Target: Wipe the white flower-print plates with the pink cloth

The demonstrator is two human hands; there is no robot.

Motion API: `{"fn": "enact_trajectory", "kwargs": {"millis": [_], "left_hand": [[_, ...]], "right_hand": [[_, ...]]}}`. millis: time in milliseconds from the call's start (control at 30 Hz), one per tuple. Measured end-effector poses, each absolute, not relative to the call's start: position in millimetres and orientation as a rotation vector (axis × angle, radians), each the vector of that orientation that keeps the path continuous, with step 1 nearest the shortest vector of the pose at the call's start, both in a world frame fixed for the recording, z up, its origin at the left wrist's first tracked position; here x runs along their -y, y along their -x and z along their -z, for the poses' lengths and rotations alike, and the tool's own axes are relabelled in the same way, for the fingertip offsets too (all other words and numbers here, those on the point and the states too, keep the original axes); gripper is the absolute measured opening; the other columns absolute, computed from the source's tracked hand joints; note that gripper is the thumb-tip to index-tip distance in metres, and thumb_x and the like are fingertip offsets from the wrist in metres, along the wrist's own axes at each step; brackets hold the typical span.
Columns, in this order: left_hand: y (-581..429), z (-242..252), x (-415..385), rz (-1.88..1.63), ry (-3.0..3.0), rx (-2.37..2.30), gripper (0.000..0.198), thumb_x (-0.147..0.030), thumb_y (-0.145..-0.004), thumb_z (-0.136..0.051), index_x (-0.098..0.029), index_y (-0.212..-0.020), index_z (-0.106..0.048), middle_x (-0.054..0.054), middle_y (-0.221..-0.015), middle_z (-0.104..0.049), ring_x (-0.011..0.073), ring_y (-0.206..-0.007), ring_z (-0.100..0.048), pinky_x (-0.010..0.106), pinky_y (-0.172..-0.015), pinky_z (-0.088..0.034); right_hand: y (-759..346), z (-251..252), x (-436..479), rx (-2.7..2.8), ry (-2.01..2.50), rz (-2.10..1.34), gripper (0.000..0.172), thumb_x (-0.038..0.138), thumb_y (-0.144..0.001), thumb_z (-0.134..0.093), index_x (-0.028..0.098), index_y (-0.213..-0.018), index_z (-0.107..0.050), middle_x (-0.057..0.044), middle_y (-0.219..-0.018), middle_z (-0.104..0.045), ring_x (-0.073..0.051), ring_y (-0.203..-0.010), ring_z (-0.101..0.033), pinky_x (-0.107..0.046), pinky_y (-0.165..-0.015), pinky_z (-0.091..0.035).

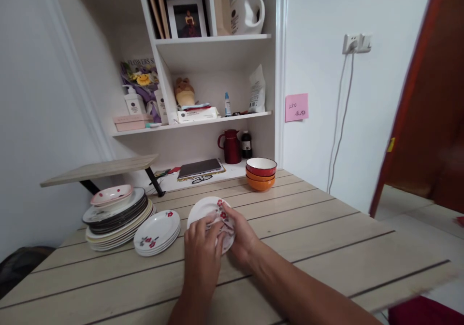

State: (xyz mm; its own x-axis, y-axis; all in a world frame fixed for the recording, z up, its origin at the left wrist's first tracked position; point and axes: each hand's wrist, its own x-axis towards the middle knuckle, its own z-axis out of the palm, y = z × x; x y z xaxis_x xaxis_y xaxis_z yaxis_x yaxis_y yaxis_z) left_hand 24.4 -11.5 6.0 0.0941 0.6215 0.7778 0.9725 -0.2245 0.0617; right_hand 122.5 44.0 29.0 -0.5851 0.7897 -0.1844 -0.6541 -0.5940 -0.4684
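A small white plate with red flowers [205, 209] is tilted up off the wooden table [308, 219], held between both hands. My left hand [200, 252] grips its near edge with fingers curled over the face. My right hand [242, 235] closes on its right rim, thumb on the flower pattern. Just left of it lies a short stack of matching flowered plates [156, 231].
A tall pile of larger plates [116, 219] topped by a pink dish [111, 194] stands at the far left. Stacked red and orange bowls [261, 173] sit at the table's back. Shelves with a red jug [231, 146], bottles and a tablet are behind.
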Motion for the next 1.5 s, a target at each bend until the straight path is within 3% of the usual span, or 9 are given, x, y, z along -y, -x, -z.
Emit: {"fn": "enact_trajectory", "kwargs": {"millis": [167, 333, 567, 700, 900, 1033, 1367, 1500], "left_hand": [[-12, -9, 9, 0.97, 1.698, 1.78, 0.021, -0.026, -0.087, -0.055, -0.026, -0.104, -0.068, 0.007, -0.104, -0.062, 0.025, -0.097, -0.053, 0.04, -0.08, -0.042], [11, -11, 7, 0.939, 1.48, 1.99, 0.022, -0.029, -0.089, -0.052, -0.026, -0.103, -0.068, 0.006, -0.102, -0.063, 0.0258, -0.092, -0.055, 0.039, -0.074, -0.041], [-16, -6, 9, 0.94, 1.763, 1.562, 0.021, -0.024, -0.086, -0.054, -0.024, -0.101, -0.069, 0.009, -0.104, -0.062, 0.0244, -0.095, -0.054, 0.04, -0.081, -0.043], [-32, -3, 12, 0.915, 1.968, 1.389, 0.024, -0.02, -0.086, -0.053, -0.024, -0.106, -0.067, 0.007, -0.104, -0.063, 0.0222, -0.095, -0.055, 0.037, -0.081, -0.044], [0, -7, 8, 0.958, 1.653, 1.861, 0.021, -0.028, -0.087, -0.054, -0.024, -0.102, -0.068, 0.006, -0.102, -0.064, 0.0243, -0.092, -0.054, 0.037, -0.077, -0.042], [14, -12, 10, 0.852, 1.529, 2.082, 0.023, -0.031, -0.09, -0.049, -0.025, -0.104, -0.067, 0.006, -0.102, -0.064, 0.0247, -0.091, -0.054, 0.036, -0.075, -0.039], [-27, -5, 14, 0.937, 1.914, 1.521, 0.022, -0.021, -0.087, -0.054, -0.026, -0.103, -0.067, 0.007, -0.107, -0.063, 0.0228, -0.099, -0.054, 0.038, -0.084, -0.042], [-28, -8, 14, 0.93, 1.947, 1.566, 0.022, -0.021, -0.087, -0.053, -0.025, -0.104, -0.067, 0.006, -0.106, -0.063, 0.0224, -0.098, -0.054, 0.037, -0.083, -0.042]], "right_hand": [[-109, -22, -36, 0.489, 0.497, -2.213, 0.028, 0.033, -0.089, -0.055, 0.008, -0.092, -0.066, -0.007, -0.073, -0.073, -0.014, -0.062, -0.066, -0.023, -0.064, -0.048], [-111, -24, -38, 0.572, 0.585, -2.13, 0.03, 0.036, -0.084, -0.06, 0.009, -0.098, -0.066, -0.007, -0.072, -0.073, -0.016, -0.061, -0.066, -0.026, -0.064, -0.049], [-125, -33, -49, 0.431, 0.506, -2.068, 0.019, 0.032, -0.082, -0.061, 0.014, -0.088, -0.063, -0.003, -0.068, -0.071, -0.014, -0.055, -0.063, -0.023, -0.057, -0.047], [-124, -30, -48, 0.481, 0.506, -2.146, 0.025, 0.038, -0.08, -0.066, 0.013, -0.082, -0.062, -0.002, -0.063, -0.068, -0.013, -0.053, -0.06, -0.022, -0.054, -0.046], [-106, -16, -37, 0.61, 0.565, -2.136, 0.019, 0.028, -0.083, -0.06, 0.011, -0.089, -0.065, -0.003, -0.066, -0.07, -0.013, -0.056, -0.061, -0.023, -0.061, -0.046], [-103, -14, -35, 0.685, 0.632, -2.094, 0.02, 0.03, -0.081, -0.062, 0.012, -0.088, -0.066, -0.004, -0.065, -0.07, -0.015, -0.054, -0.061, -0.027, -0.062, -0.046], [-129, -33, -51, 0.428, 0.519, -2.101, 0.018, 0.032, -0.083, -0.061, 0.014, -0.081, -0.062, -0.002, -0.064, -0.068, -0.013, -0.051, -0.059, -0.022, -0.052, -0.043], [-121, -25, -45, 0.499, 0.508, -2.21, 0.021, 0.034, -0.081, -0.065, 0.013, -0.079, -0.062, -0.001, -0.063, -0.067, -0.011, -0.051, -0.059, -0.02, -0.052, -0.042]]}}
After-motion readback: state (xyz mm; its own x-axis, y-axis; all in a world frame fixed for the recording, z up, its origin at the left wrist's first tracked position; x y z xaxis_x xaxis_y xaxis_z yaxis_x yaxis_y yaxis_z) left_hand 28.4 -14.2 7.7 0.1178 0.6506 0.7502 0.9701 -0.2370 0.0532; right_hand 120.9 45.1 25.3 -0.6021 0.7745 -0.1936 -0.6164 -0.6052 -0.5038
